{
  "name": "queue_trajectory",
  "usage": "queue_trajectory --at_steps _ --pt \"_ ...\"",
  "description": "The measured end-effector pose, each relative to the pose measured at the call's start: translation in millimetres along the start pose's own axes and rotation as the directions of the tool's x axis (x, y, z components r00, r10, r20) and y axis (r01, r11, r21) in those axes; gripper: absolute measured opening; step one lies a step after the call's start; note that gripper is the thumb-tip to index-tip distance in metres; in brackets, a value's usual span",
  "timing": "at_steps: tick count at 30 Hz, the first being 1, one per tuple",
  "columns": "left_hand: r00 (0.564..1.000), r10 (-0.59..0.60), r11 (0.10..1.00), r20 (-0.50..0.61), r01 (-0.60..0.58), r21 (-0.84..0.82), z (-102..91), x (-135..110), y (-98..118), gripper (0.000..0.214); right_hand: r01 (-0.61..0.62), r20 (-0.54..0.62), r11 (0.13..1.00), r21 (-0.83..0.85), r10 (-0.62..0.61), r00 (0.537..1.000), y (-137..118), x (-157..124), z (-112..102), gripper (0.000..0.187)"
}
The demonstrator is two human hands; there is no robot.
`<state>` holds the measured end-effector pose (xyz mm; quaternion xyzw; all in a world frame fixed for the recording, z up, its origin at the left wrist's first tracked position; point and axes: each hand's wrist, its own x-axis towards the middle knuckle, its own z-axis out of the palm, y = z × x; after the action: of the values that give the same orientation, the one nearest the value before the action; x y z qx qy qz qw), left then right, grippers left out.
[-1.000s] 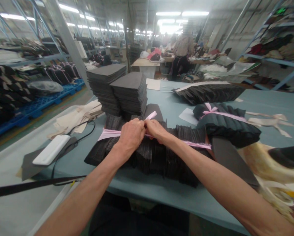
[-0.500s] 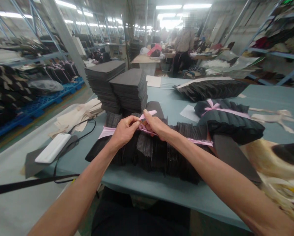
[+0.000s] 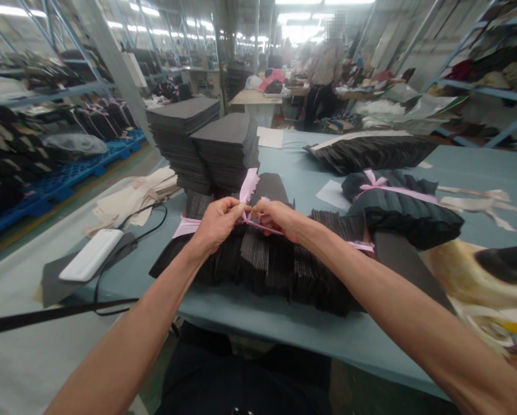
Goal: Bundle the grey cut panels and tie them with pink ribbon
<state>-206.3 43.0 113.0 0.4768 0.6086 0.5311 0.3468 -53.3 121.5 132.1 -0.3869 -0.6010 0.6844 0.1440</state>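
A row of dark, thin flat pieces (image 3: 253, 259) lies bundled across the table in front of me, with a pink fabric strip (image 3: 248, 187) running around it. My left hand (image 3: 221, 222) pinches the strip over the bundle's middle, and one loose end stands up above the fingers. Right beside it, my right hand (image 3: 279, 219) has its fingers closed on the strip too. Between the two hands the strip crosses at what looks like a knot, partly hidden by the fingers. Farther right rests another dark bundle (image 3: 409, 213) tied with a pink bow.
Two tall stacks of dark sheets (image 3: 227, 144) stand behind the bundle. On the left are a white power bank (image 3: 91, 255) with a black cable and beige cloth strips (image 3: 137, 196). A third bundle (image 3: 370, 153) lies at the back right. A person (image 3: 325, 75) stands in the background.
The strip's loose end, lying toward the right under my right thumb before, now stands upright. My right hand has shifted slightly right and its fingers have curled in.
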Motion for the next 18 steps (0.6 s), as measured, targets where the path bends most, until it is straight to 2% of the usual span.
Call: queue_trajectory --at_steps 6,10,14,18 --pt "0.998 -0.053 0.998 -0.036 0.052 -0.032 2.0 0.5 2.2 0.026 0.024 -0.162 0.995 -0.099 -0.040 0.986 2.9 0.6 13.1 0.038" --pt "0.992 -0.116 0.991 -0.052 0.112 -0.073 3.7 -0.1 5.0 0.026 0.050 -0.188 0.991 -0.125 -0.073 0.979 4.8 -0.4 14.9 0.037" --pt "0.984 -0.178 0.976 -0.001 0.177 -0.124 0.3 -0.5 7.3 0.025 0.032 -0.188 0.991 -0.130 -0.056 0.981 3.3 -1.2 14.1 0.036" --pt "0.976 -0.211 0.959 0.059 0.219 -0.178 -5.6 1.0 8.5 0.023 0.024 -0.244 0.986 -0.167 -0.065 0.968 4.6 0.4 16.5 0.030"
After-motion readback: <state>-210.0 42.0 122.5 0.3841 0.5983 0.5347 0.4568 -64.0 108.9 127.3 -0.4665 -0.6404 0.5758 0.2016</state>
